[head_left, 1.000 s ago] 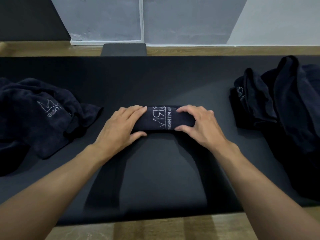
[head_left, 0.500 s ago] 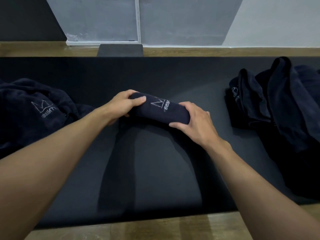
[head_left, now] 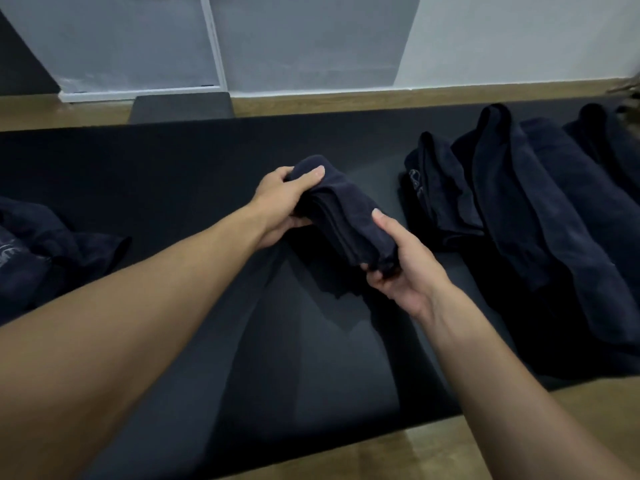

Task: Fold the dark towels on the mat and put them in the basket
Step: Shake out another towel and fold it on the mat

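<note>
A light-brown wooden plank floor crosses the far part of the view as a strip from 9 to 3 o'clock and shows again along the near edge at 5 o'clock. On the far strip at 11 o'clock lies a flat dark grey rectangular pad, just beside a white base ledge. Above the ledge stands a pale grey matte panel at 11 o'clock and a second grey panel at 12 o'clock, parted by a narrow white upright strip. A plain white wall fills 1 to 2 o'clock. A dark wall section sits at 10 o'clock. At the edge at 2 o'clock, a small brownish thing is too blurred to tell.
</note>
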Action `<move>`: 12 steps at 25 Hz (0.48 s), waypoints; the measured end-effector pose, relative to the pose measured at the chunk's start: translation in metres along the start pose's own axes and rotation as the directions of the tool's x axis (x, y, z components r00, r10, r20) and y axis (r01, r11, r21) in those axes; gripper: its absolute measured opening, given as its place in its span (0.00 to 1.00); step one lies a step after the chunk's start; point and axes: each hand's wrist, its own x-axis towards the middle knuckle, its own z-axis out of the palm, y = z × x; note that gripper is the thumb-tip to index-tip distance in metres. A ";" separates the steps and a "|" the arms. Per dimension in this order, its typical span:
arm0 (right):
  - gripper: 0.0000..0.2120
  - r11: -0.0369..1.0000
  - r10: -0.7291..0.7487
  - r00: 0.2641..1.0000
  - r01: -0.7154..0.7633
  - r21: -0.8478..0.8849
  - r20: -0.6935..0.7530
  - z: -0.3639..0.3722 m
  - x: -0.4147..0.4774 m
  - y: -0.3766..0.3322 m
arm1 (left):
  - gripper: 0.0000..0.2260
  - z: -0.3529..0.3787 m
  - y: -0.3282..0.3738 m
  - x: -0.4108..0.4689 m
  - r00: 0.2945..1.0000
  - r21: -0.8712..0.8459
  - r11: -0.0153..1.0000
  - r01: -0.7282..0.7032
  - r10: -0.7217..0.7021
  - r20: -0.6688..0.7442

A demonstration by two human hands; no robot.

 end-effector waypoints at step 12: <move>0.37 0.977 -0.204 0.925 0.214 -0.002 -0.321 -0.045 0.010 0.001 | 0.26 0.124 -0.003 0.064 0.993 0.329 0.944 0.008 0.032 -0.117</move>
